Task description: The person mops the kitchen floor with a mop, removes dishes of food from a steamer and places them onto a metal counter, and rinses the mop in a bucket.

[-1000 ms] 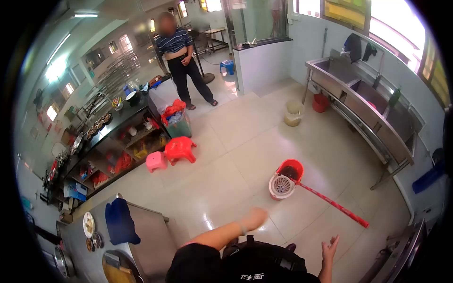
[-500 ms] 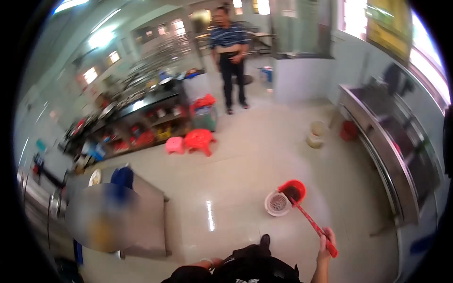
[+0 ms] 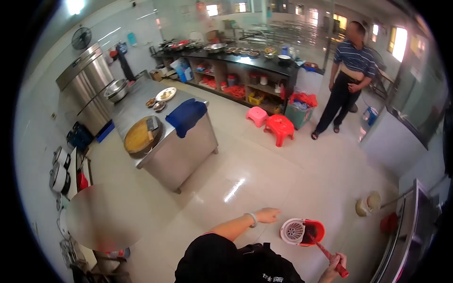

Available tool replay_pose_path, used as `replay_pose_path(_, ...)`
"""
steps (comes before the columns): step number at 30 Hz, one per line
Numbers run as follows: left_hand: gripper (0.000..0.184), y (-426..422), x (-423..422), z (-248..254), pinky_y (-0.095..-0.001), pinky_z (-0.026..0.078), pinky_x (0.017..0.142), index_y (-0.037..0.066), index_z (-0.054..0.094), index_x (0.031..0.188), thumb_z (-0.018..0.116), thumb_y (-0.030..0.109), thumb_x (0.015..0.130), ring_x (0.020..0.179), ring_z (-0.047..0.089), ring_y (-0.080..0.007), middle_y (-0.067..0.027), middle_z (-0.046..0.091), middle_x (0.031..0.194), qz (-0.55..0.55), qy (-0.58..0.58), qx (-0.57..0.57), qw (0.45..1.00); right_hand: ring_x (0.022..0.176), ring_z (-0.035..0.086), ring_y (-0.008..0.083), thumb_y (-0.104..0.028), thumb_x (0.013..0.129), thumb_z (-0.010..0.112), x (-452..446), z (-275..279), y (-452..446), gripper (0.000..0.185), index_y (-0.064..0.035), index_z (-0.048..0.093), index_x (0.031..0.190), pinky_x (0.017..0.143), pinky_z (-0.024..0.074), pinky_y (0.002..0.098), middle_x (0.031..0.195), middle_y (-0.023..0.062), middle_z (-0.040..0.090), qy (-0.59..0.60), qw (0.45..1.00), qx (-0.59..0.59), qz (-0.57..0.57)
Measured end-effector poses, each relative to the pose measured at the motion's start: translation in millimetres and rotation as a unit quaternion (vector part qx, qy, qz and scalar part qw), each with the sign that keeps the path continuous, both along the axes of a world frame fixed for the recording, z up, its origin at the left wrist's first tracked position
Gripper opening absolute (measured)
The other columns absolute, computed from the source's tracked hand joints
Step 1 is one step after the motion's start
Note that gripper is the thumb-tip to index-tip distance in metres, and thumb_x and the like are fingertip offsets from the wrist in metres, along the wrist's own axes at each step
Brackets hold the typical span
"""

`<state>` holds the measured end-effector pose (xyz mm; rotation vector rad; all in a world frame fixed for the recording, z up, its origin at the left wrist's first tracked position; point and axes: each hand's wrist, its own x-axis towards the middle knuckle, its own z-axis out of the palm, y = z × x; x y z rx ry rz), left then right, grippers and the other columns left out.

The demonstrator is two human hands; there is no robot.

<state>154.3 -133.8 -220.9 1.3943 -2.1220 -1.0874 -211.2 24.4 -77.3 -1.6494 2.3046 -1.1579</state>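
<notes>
A red mop [image 3: 323,250] leans in a red mop bucket [image 3: 321,230] on the floor, its dark head down inside. My right hand [image 3: 337,262] is wrapped round the upper part of the mop's handle, near its end. A white wringer basket [image 3: 295,230] with slots fills the bucket's left side. To the left of the bucket, my left hand [image 3: 268,215] reaches forward over the floor with a finger stretched out, a band on its wrist, holding nothing and apart from the bucket.
A steel table [image 3: 181,155] with a cutting board [image 3: 138,135], cleaver and blue cloth stands at left. Red stools [image 3: 279,126] and a bin [image 3: 300,113] stand before the dark counter [image 3: 226,59]. A person [image 3: 349,75] stands at back right. A steel sink [image 3: 408,231] is at right.
The view has swung left, so the bucket and person appear farther right. My left hand has come up from my lap and now extends forward. The right hand still grips the mop.
</notes>
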Motion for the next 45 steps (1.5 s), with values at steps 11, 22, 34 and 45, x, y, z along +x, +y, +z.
replay_pose_path(11, 0.076, 83, 144, 311, -0.0276, 0.047, 0.071, 0.000, 0.016, 0.146, 0.056, 0.021, 0.086, 0.080, 0.057, -0.0132, -0.0063, 0.063, 0.097, 0.635, 0.178, -0.231, 0.716, 0.067, 0.047, 0.0092, -0.017, 0.095, 0.052, -130, -48, -94, 0.018, 0.0002, 0.056, 0.098, 0.063, 0.0415, 0.0241, 0.075, 0.0020, 0.050, -0.275, 0.908, -0.101, 0.299)
replay_pose_path(22, 0.063, 237, -171, 54, -0.0322, 0.049, 0.081, 0.004, 0.040, 0.138, 0.057, 0.040, 0.090, 0.095, 0.060, -0.0196, -0.0118, 0.064, 0.108, 0.133, 0.010, 0.344, 0.929, 0.067, 0.051, 0.0095, -0.008, 0.091, 0.053, -200, -21, -141, 0.010, 0.0003, 0.058, 0.094, 0.061, 0.0423, 0.0236, 0.078, 0.0034, 0.056, -0.385, 0.855, -0.076, 0.340)
replay_pose_path(34, 0.038, 300, -225, 41, -0.0397, 0.048, 0.077, 0.000, 0.060, 0.111, 0.062, 0.019, 0.078, 0.090, 0.062, -0.0326, -0.0188, 0.063, 0.102, 0.022, -0.032, 0.231, 0.972, 0.061, 0.051, 0.0065, -0.008, 0.088, 0.057, -171, -9, -110, 0.009, -0.0026, 0.065, 0.087, 0.056, 0.0418, 0.0216, 0.068, -0.0015, 0.056, -0.331, 0.886, -0.081, 0.314)
replay_pose_path(45, 0.047, 288, -170, 154, -0.0337, 0.044, 0.095, 0.003, 0.051, 0.129, 0.064, 0.023, 0.088, 0.109, 0.055, -0.0184, -0.0097, 0.058, 0.121, 0.207, 0.322, 0.210, 0.900, 0.065, 0.066, 0.0225, -0.002, 0.076, 0.065, -76, 2, -42, 0.014, -0.0041, 0.065, 0.090, 0.060, 0.0511, 0.0307, 0.075, 0.0122, 0.065, -0.163, 0.856, -0.067, 0.486)
